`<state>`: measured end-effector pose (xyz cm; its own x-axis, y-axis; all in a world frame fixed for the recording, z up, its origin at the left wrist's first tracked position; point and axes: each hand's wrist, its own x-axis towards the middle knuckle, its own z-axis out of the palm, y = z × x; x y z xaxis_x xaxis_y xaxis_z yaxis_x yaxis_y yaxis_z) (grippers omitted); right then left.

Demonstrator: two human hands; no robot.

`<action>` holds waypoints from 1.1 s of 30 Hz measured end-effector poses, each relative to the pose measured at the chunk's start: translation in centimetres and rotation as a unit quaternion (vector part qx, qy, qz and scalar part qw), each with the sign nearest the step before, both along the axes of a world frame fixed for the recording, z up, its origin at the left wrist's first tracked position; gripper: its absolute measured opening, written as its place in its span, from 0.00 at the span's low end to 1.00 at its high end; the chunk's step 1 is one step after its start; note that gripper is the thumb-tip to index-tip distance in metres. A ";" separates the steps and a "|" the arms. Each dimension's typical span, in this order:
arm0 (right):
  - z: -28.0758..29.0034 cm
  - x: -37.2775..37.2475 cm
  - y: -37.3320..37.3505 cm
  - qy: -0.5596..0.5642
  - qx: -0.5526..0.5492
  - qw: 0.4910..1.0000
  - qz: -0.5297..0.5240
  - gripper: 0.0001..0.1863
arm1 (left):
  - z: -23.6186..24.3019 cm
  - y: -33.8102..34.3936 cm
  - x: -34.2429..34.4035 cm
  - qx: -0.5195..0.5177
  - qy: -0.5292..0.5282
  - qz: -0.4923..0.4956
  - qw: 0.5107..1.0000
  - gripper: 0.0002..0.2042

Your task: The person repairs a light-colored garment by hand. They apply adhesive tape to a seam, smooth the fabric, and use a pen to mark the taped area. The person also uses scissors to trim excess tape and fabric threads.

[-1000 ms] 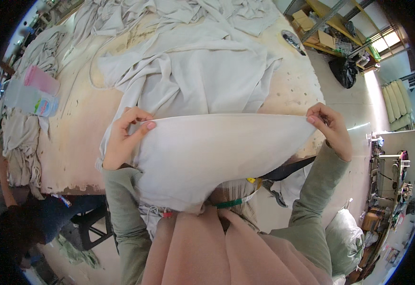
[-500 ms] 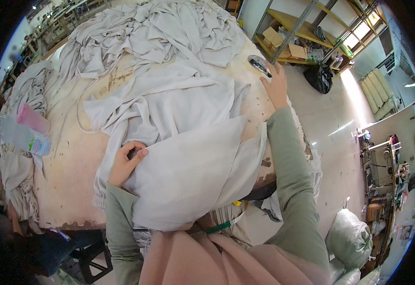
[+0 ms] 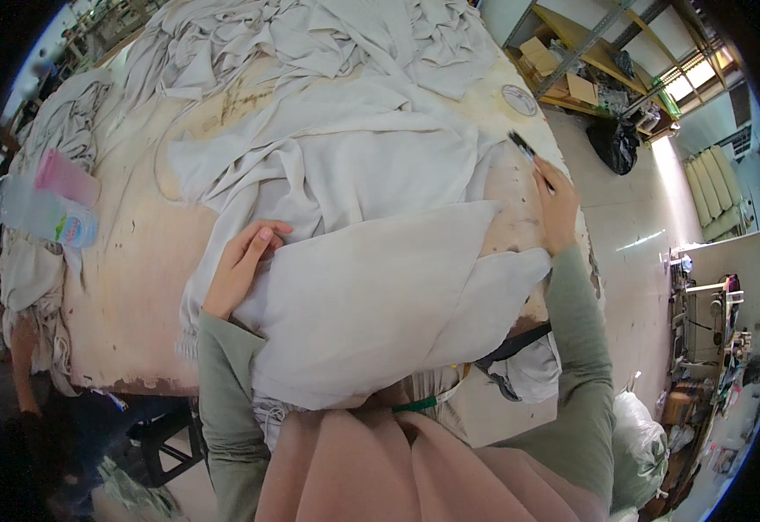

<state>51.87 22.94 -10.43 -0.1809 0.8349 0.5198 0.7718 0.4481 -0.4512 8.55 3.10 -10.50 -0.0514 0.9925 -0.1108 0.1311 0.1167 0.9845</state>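
A light grey garment piece lies smooth over the near edge of the table and my lap, with more of the same cloth rumpled beyond it. My left hand rests at the left edge of this piece, fingers loosely bent and a little apart, with nothing visible in them. Over the table's right side, my right hand is closed on a slim tool with a black end; my fingers hide the rest of it. A round, shallow dish stands beyond that hand.
Heaped grey cloth covers the table's far side, with another pile at the left. A pink cup and a clear bottle stand at the left. Shelving and a black bag are beyond the right edge.
My right hand has left the round dish and come nearer, now with the slim tool in it. My left hand's fingers have loosened from the cloth edge. The whole view has shifted.
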 end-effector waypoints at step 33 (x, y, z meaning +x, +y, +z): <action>6.8 -17.1 -11.4 0.176 -0.335 0.807 0.453 0.19 | 5.0 -5.3 6.5 0.099 -0.214 -0.096 0.967 0.18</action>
<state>34.79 11.58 -3.60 -0.8145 0.5582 0.1581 0.0362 0.3208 -0.9464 15.07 -2.19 -5.52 0.1436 0.9833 0.1121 -0.2920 -0.0661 0.9541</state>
